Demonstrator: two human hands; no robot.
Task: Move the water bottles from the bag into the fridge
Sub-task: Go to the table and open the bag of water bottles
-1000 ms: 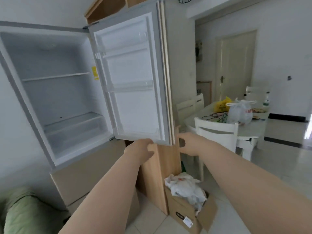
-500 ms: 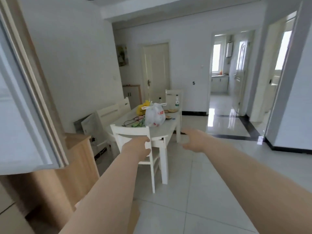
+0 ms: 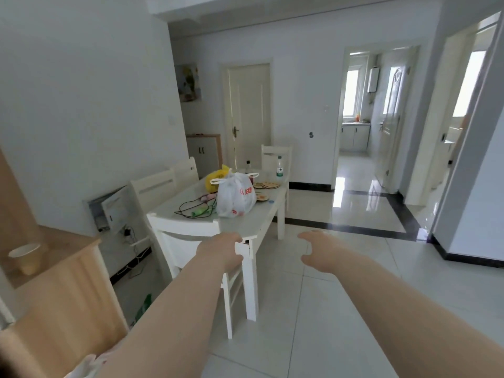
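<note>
A white plastic bag (image 3: 235, 197) with red print and tied handles stands on the white dining table (image 3: 245, 226), its contents hidden. One water bottle (image 3: 279, 167) with a green label stands at the table's far end. My left hand (image 3: 221, 251) and my right hand (image 3: 316, 251) are stretched out in front of me, well short of the bag, fingers loosely curled and holding nothing. The fridge is out of view.
A white chair (image 3: 188, 246) stands at the table's near end, two more along its left side. A yellow bag (image 3: 215, 178), cables and coasters lie on the table. A wooden cabinet (image 3: 62, 290) with a paper cup (image 3: 26, 259) is at left. Tiled floor lies open to the right.
My view has swung from the open fridge to the dining table. Both hands left the fridge door and now reach forward, with the table nearer than half a second ago.
</note>
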